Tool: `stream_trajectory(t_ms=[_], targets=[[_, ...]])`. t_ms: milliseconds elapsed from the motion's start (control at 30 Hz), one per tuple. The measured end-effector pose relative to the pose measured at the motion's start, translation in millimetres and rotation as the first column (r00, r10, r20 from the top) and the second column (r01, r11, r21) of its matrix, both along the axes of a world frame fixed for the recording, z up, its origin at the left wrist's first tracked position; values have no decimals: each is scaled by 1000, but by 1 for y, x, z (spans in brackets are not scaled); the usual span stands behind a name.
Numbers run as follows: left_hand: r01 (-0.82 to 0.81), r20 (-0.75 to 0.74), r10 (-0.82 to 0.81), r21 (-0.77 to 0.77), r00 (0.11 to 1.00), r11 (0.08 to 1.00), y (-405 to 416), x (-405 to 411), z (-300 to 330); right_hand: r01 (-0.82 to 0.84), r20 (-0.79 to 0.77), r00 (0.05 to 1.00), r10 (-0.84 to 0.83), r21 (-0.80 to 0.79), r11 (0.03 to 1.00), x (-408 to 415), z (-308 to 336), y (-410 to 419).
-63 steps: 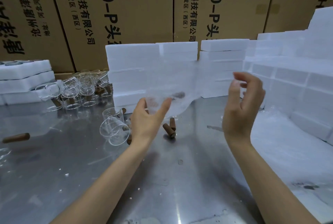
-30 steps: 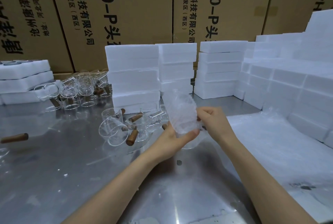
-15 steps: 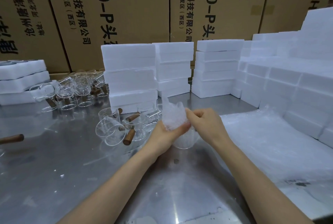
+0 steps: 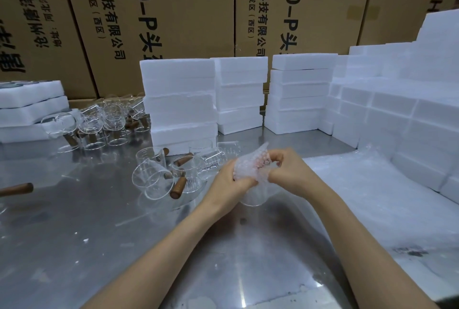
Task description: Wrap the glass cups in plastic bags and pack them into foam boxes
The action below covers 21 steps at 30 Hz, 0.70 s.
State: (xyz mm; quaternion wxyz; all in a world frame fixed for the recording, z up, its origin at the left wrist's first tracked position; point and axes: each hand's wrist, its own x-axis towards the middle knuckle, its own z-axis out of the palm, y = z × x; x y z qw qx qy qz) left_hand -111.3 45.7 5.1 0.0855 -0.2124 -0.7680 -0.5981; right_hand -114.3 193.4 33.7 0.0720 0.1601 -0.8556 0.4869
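At the centre of the frame both hands work a crumpled, translucent bubble-wrap plastic bag [image 4: 250, 167] over a clear glass cup [image 4: 252, 197], whose bare round base shows just below the hands, close above the shiny metal tabletop [image 4: 124, 234]. The left hand [image 4: 229, 179] has its fingers curled round the left side of the wrapped cup, thumb pressed against the plastic. The right hand [image 4: 285, 168] pinches the bag's gathered top edge between thumb and bent fingertips.

Just left of the hands, a small cluster of clear glass cups with brown wooden handles [image 4: 169, 174] lies on the table, several tipped on their sides. More such cups [image 4: 104, 120] stand in the middle left. A lone wooden handle [image 4: 17, 188] pokes in at the left edge.

Stacks of white foam boxes [image 4: 178, 100] rise behind the hands in the middle, continuing along the right side, with another low stack [image 4: 27, 107] at the left edge. A sheet of bubble wrap [image 4: 372, 197] spreads over the table at right. Brown cardboard cartons with black printed characters [image 4: 173, 10] fill the top of the frame.
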Motion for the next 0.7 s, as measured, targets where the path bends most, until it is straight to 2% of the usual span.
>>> stream_trajectory(t_ms=[100,133,200,267,367,433,533,600,700], targets=[[60,10,-60,46,998,997,-5,3,0,36,-4,999,-36,100,994,1,-1,-2],[48,-30,-46,52,998,998,-5,4,2,43,-22,999,-41,126,991,0,-3,-2],[-50,-220,50,7,974,999,-8,7,4,48,-43,998,-42,160,986,-3,-6,-2],[-162,-439,134,-27,889,986,-10,10,6,58,-66,997,-47,174,983,-4,-8,-2],[-253,-635,84,-179,768,951,-11,13,5,50,-51,998,-43,145,988,-6,-9,-2],[-273,-665,0,-306,747,912,-10,15,2,61,-19,998,-61,44,997,-8,-8,-3],[-303,-632,-56,-445,773,843,-8,13,1,170,17,985,-170,-161,972,-9,-7,-4],[-346,-620,-47,-497,783,796,-6,11,2,179,-40,981,-192,-210,961,-8,-7,-5],[-440,-628,-18,-565,778,698,0,8,5,152,-160,970,-184,-193,969,-3,-5,-8]])
